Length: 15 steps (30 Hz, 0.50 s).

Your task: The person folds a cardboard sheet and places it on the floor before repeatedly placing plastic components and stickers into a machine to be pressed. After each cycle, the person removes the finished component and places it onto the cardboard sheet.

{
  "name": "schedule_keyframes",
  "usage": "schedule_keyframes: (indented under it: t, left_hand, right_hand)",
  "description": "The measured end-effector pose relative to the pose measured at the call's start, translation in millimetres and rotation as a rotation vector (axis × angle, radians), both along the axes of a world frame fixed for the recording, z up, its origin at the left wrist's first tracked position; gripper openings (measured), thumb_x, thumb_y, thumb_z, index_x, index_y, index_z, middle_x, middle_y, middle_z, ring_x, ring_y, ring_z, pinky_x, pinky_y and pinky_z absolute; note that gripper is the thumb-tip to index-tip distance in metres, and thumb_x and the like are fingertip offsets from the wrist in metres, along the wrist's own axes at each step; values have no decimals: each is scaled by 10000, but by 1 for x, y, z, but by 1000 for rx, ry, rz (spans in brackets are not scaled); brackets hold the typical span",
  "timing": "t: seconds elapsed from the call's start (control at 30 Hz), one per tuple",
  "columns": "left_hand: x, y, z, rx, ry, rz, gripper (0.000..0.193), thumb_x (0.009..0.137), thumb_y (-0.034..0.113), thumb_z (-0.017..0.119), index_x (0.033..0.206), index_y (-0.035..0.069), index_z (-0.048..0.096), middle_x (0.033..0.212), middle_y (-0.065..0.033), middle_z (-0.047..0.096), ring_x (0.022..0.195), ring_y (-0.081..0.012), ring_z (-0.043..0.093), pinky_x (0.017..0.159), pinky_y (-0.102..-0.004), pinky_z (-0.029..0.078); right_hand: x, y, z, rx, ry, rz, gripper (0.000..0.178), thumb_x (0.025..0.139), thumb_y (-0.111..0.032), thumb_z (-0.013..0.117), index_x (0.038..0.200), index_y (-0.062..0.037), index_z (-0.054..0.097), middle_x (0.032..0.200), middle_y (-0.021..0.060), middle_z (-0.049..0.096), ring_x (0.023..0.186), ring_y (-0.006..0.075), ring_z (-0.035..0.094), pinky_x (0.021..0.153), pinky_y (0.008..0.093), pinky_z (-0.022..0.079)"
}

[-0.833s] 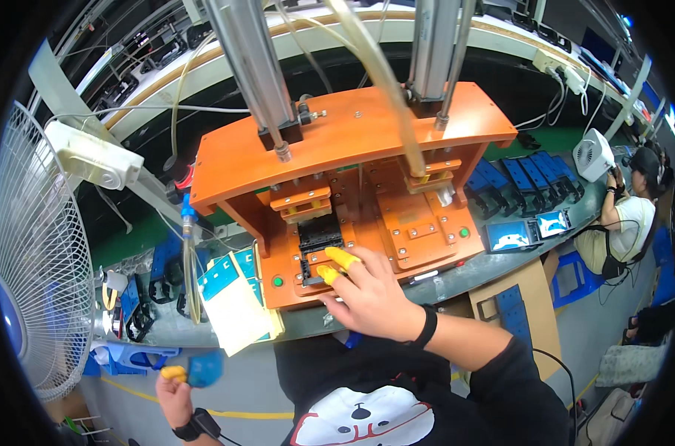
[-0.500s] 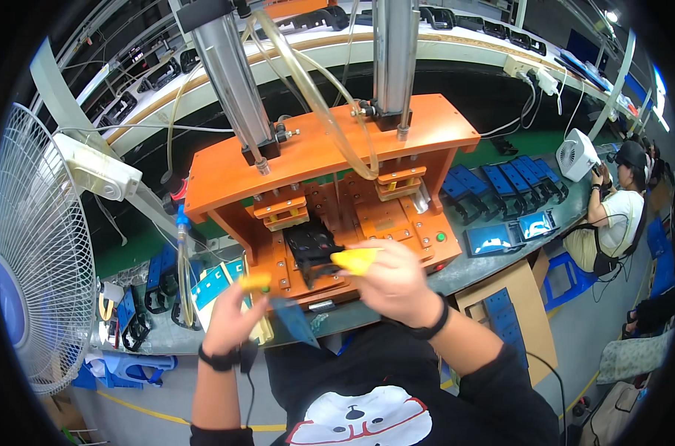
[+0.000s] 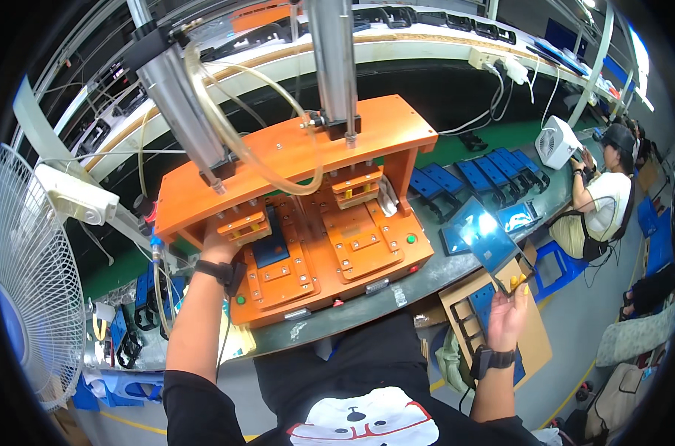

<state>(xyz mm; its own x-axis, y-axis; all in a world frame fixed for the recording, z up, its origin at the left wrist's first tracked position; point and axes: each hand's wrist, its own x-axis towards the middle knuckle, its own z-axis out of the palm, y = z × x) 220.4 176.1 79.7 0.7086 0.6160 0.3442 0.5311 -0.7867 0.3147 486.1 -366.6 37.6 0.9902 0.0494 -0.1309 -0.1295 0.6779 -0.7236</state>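
My left hand point(image 3: 219, 246) reaches in under the left pressing head of an orange press point(image 3: 278, 157); its fingers are hidden behind that head. Beside it, a flat dark-blue panel point(image 3: 271, 251) lies on the press's left bed. Out to the right, past the table edge, my right hand point(image 3: 508, 316), with yellow finger covers, is closed on the lower edge of a black-framed panel point(image 3: 483, 234) with a shiny blue face. That panel is tilted up and reflects a bright light.
Blue-faced panels on black brackets point(image 3: 475, 176) stand in rows on the table at right. An open cardboard box point(image 3: 534, 338) with panels sits below the edge. A white fan point(image 3: 40, 282) is at far left. Another person point(image 3: 612, 178) sits at right near a blue stool point(image 3: 551, 271).
My right hand has swung from the press to the right and now holds the framed panel. My left hand has moved under the left head. The black part on the left bed no longer shows there.
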Motion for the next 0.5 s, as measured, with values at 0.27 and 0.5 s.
schedule_keyframes:
  t: [0.27,0.5]
  left_hand:
    - [20,-20,15,464,180,-105,305,908,230,588,1145,38,598,1130,-196,627,1071,-364,592,890,-434,495]
    - [23,0,-2,657,567,37,337,944,354,550,1161,105,619,1038,-123,675,1001,-314,652,825,-456,531]
  right_hand:
    - [45,14,-67,182,120,92,220,1001,-218,594,1154,-65,555,1094,61,637,968,224,628,882,349,533]
    - [77,81,-57,44,128,211,174,1026,-183,532,1132,-47,553,1070,90,648,962,286,662,893,404,544]
